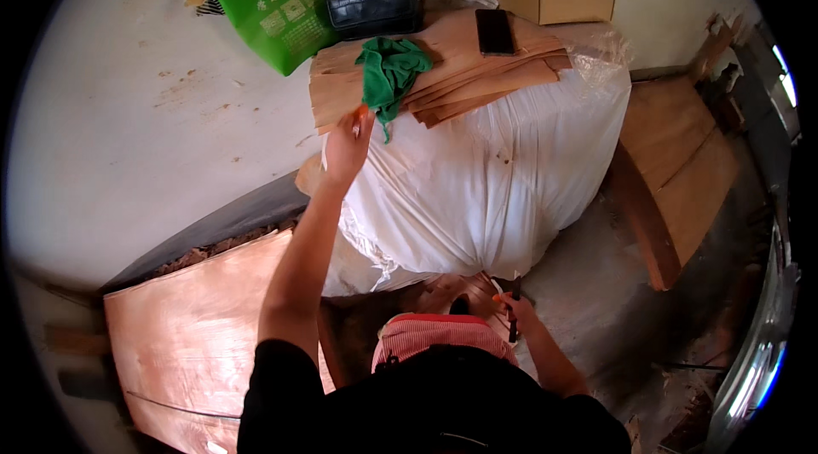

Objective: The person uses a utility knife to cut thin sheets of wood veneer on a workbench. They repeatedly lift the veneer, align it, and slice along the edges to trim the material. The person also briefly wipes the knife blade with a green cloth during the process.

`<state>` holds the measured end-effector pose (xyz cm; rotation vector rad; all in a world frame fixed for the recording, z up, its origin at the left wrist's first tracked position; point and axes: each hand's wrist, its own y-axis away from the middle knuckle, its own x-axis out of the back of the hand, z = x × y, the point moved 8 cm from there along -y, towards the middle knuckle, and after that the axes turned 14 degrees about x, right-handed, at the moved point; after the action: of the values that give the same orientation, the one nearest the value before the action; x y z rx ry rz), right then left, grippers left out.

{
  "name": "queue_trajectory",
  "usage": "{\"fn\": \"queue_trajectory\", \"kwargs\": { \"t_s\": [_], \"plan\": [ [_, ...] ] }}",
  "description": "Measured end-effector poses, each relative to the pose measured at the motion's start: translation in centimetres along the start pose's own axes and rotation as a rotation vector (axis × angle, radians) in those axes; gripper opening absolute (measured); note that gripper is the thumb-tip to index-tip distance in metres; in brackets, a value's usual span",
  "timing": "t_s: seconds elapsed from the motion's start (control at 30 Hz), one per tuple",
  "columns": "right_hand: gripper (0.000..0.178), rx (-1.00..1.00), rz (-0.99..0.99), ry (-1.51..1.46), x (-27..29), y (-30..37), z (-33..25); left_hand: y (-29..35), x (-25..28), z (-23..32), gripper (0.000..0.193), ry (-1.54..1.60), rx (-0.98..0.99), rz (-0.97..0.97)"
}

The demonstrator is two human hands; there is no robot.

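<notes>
Here, left hand (348,144) near green cloth (390,72).

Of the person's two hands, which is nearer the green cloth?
The left hand, stretched out beside the green cloth; the right hand is farther back, near the body, holding a dark tool.

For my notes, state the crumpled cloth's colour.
The cloth beside the left hand is green, seen in the head view.

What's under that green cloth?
Thin brown sheets stick out around the green cloth, and its tail hangs over white wrapping. Anything right beneath its folds is covered.
</notes>
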<state>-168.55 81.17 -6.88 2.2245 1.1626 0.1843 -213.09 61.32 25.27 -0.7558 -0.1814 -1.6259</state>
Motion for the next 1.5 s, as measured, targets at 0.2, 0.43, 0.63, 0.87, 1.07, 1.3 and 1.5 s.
{"fn": "queue_trajectory", "kwargs": {
  "t_s": [0.2,0.43,0.63,0.87,1.07,1.3,1.5],
  "plan": [
    [0.022,0.133,0.174,-0.112,0.4,1.0,2.3,-9.5,-2.0,2.9,0.045,-0.519,-0.083,0.344],
    [0.024,0.096,0.416,-0.489,-2.9,5.8,7.7,-13.6,-1.8,-0.4,0.023,0.755,0.17,-0.204],
    [0.023,0.125,0.5,-0.5,-7.3,7.3,7.1,-8.5,4.4,7.4,0.03,1.676,0.187,-0.782],
    [0.023,0.161,0.521,-0.463,-9.6,8.3,6.0,8.0,16.8,13.3,0.024,1.926,0.026,-1.694],
    [0.023,0.097,0.518,-0.373,-10.5,6.2,7.7,16.9,16.0,14.7,0.023,1.807,-0.085,-2.189],
    [0.021,0.183,0.459,-0.321,-11.9,4.5,2.7,20.8,16.8,16.4,0.022,1.813,-0.143,-2.407],
    [0.023,0.172,0.477,-0.311,-12.2,4.8,4.5,22.1,17.5,16.5,0.021,1.811,-0.176,-2.42]
  ]
}}
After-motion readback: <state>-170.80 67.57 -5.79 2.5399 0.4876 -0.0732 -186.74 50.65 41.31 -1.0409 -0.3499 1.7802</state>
